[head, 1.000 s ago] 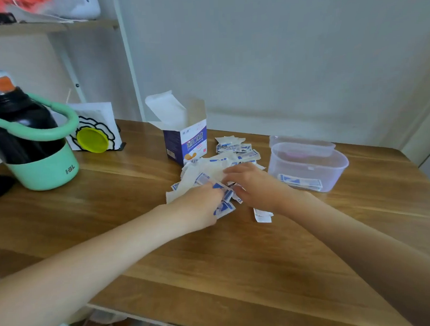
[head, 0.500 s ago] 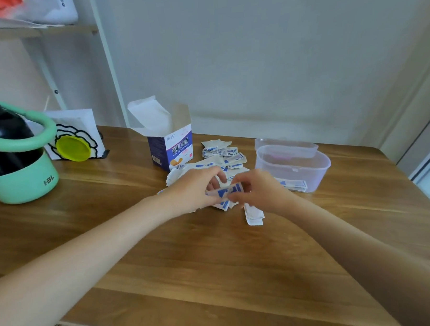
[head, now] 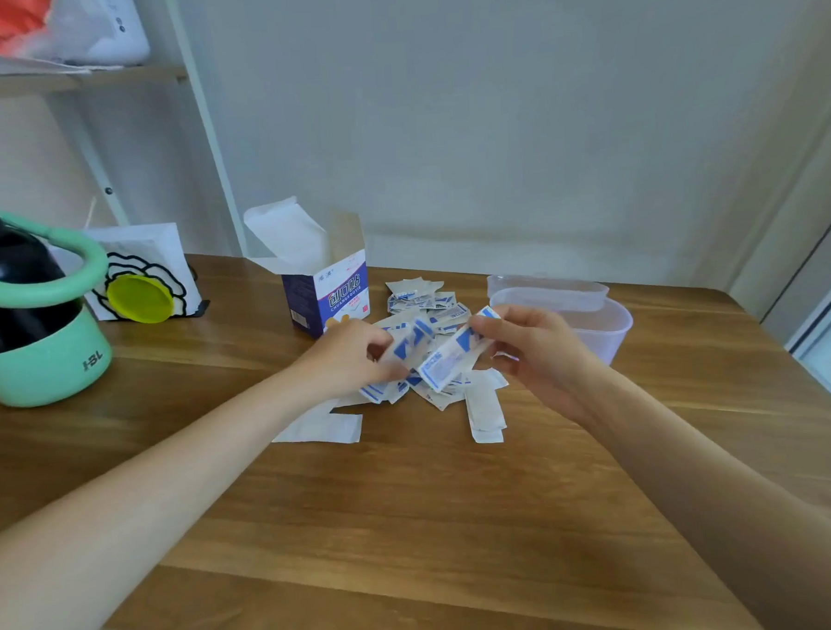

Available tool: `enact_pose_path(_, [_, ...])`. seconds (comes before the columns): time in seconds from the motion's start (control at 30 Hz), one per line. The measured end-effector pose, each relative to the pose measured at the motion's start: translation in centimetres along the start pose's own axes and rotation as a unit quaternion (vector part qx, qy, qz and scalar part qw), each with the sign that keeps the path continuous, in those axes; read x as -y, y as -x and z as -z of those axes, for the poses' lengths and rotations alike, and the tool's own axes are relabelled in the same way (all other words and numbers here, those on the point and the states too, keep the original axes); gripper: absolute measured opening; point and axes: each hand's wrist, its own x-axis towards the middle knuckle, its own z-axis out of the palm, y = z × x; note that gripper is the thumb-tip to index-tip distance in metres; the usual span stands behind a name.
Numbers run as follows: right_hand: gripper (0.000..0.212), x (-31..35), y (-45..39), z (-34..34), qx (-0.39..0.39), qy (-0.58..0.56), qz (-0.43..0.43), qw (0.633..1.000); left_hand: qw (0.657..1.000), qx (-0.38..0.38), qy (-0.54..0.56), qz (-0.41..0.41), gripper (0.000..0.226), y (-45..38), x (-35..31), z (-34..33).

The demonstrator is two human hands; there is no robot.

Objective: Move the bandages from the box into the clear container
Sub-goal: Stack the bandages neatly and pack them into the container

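A pile of white-and-blue wrapped bandages [head: 427, 304] lies on the wooden table [head: 415, 531] between the open bandage box [head: 326, 295] and the clear container [head: 597, 324]. My left hand [head: 348, 357] is raised just above the pile and pinches a few bandages. My right hand [head: 536, 352] grips a small stack of bandages [head: 447, 356] by its upper end, left of the container. The two hands are close together, and the stack spans the gap between them. My right hand hides the container's near left side.
A mint-green and black jug [head: 29, 325] stands at the far left. A white card holder with a yellow disc [head: 140, 281] sits behind it. Loose bandages [head: 483, 412] and a white paper slip [head: 323, 425] lie in front of the pile. A shelf is at the upper left.
Both hands have lifted off the pile with bandages in them. The right hand now holds a gathered stack higher up, and loose pieces in front of the pile are uncovered.
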Motion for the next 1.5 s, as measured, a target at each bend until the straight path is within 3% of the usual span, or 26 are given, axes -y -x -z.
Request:
enact_pose_path(0.1, [0.014, -0.1, 0.1, -0.3, 0.02, 0.079, 0.006, 0.997, 0.989, 0.011, 0.138, 0.05, 0.034, -0.3, -0.9, 0.2])
enact_pose_path(0.27, [0.01, -0.3, 0.2, -1.5, 0.042, 0.195, -0.003, 0.98, 0.993, 0.06, 0.1, 0.036, 0.033, -0.3, -2.0, -0.6])
enact_pose_path(0.37, [0.006, -0.3, 0.2, -2.1, 0.006, 0.231, 0.016, 0.973, 0.995, 0.063, 0.078, 0.025, 0.032, -0.3, -2.2, -1.3])
enact_pose_path(0.47, [0.003, -0.4, 0.0, -2.2, -0.065, 0.168, 0.024, 0.983, 0.996, 0.062, 0.066, 0.013, 0.031, -0.4, -2.3, -1.4])
enact_pose_path(0.63, [0.022, 0.2, -0.3, -1.7, -0.16, 0.078, 0.055, 0.982, 0.985, 0.103, 0.14, -0.019, 0.005, 0.3, -1.9, -0.7])
enact_pose_path(0.77, [0.006, 1.3, -0.4, -0.7, -0.171, 0.035, 0.069, 0.982, 0.978, 0.046, 0.201, 0.011, 0.009, 0.5, -1.0, -0.2])
enact_pose_path(0.83, [0.012, 1.5, -0.4, -0.5, -0.153, 0.063, 0.082, 0.983, 0.988, 0.062, 0.14, -0.011, 0.006, 0.7, -0.5, 0.5])
enact_pose_path(0.9, [0.008, 1.8, -0.2, -0.8, -0.113, 0.146, 0.111, 0.976, 0.99, 0.134, -0.024, -0.023, 0.013, 1.2, 0.1, 1.7])
enact_pose_path(0.93, [0.005, 1.9, -0.2, -1.2, -0.088, 0.219, 0.129, 0.963, 0.977, 0.174, -0.121, -0.011, 0.023, 1.5, 0.5, 2.1])
enact_pose_path(1.0, [0.014, 1.7, -0.5, -2.3, -0.042, 0.413, 0.169, 0.894, 0.94, 0.218, -0.261, 0.024, 0.046, 1.9, 1.4, 2.4])
enact_pose_path(1.1, [0.023, 0.2, -1.4, -4.0, 0.049, 0.606, 0.201, 0.768, 0.935, 0.219, -0.276, 0.041, 0.063, 2.3, 2.1, 2.2])
enact_pose_path(1.17, [0.029, -1.5, -1.8, -4.7, 0.103, 0.669, 0.2, 0.708, 0.945, 0.21, -0.251, 0.026, 0.065, 2.4, 2.5, 2.2])
enact_pose_path(1.23, [0.037, -2.9, -1.9, -5.0, 0.123, 0.67, 0.19, 0.707, 0.956, 0.177, -0.234, -0.001, 0.061, 2.4, 3.1, 2.2])
enact_pose_path(1.33, [0.05, -4.0, -1.2, -5.0, 0.11, 0.627, 0.188, 0.747, 0.971, 0.118, -0.205, -0.033, 0.052, 2.7, 3.6, 1.6])
enact_pose_path(1.5, [0.044, -3.7, -0.8, -4.0, 0.074, 0.626, 0.193, 0.752, 0.974, 0.041, -0.201, -0.092, 0.041, 2.7, 2.8, -0.3])
